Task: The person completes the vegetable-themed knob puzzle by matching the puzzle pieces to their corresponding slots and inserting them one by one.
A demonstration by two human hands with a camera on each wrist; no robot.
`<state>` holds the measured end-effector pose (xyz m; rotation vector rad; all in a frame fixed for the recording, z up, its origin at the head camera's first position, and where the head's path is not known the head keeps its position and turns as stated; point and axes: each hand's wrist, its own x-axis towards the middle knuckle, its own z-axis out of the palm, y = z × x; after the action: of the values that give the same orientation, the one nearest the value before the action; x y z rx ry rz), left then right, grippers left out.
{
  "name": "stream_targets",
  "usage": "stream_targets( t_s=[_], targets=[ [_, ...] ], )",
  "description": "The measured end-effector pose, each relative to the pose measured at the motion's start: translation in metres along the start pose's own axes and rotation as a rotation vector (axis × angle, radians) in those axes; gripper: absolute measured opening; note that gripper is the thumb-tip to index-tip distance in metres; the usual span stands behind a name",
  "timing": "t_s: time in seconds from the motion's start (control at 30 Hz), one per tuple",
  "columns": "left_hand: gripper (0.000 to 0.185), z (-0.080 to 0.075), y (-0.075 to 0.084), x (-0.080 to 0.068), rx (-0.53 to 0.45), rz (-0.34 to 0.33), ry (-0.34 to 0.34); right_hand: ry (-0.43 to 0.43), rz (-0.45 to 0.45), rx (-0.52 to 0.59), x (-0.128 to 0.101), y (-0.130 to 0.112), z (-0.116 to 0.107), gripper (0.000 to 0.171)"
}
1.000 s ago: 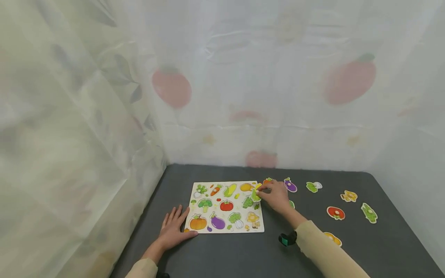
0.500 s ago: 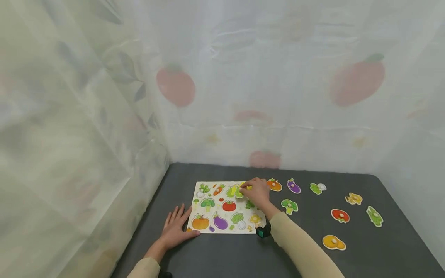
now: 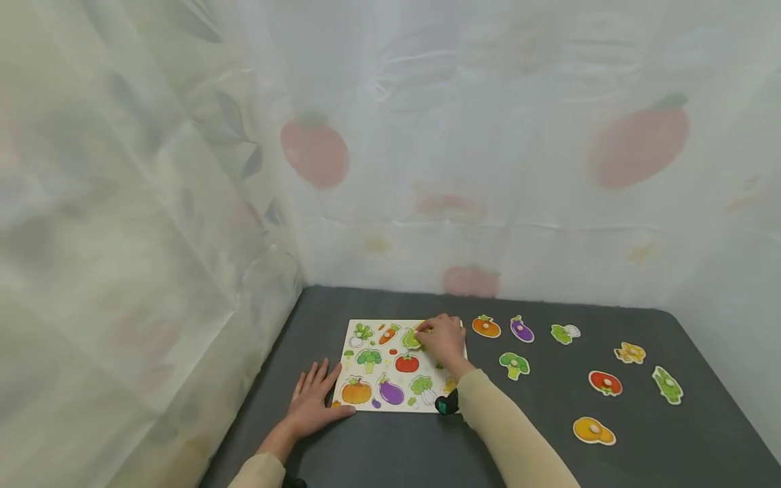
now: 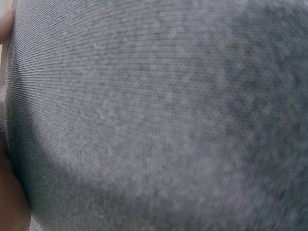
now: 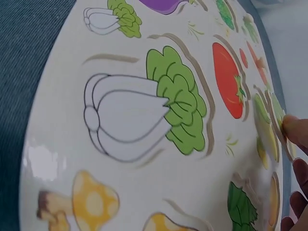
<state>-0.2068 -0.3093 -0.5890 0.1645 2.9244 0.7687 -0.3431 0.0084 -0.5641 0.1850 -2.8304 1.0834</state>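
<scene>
My left hand (image 3: 310, 407) rests with spread fingers at the lower left corner of a white vegetable puzzle board (image 3: 399, 408). Over the board's top row, my right hand (image 3: 444, 340) pinches a green-and-yellow corn puzzle piece (image 3: 411, 339). In the right wrist view, fingertips (image 5: 297, 131) grip this piece (image 5: 278, 108) at the right edge, above the printed corn (image 5: 263, 122). Whether the piece touches the board cannot be told. The left wrist view is mostly blurred grey fabric (image 4: 154, 106).
Right of the board lie loose knobbed pieces: a pumpkin (image 3: 486, 327), an eggplant (image 3: 522, 330), a broccoli (image 3: 514, 364), a tomato (image 3: 605, 383), a yellow one (image 3: 593, 431) and several others. A pale curtain (image 3: 390, 169) hangs behind the dark table (image 3: 390, 451).
My right hand has carried the corn piece leftward from the board's right edge to the printed corn. The left hand has stayed at the board's corner.
</scene>
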Motion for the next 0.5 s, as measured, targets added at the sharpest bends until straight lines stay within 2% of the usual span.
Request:
stream_targets(
  t_s=[0.17,0.5],
  targets=[
    [0.108,0.0035,-0.0028,-0.0006,-0.024,0.033,0.038,0.009,0.007,-0.022,0.0005,-0.0013,0.0071,0.010],
    [0.107,0.0040,-0.0029,-0.0024,-0.055,0.057,0.049,0.046,0.035,-0.022,-0.0019,-0.0055,0.0112,0.009]
  ],
)
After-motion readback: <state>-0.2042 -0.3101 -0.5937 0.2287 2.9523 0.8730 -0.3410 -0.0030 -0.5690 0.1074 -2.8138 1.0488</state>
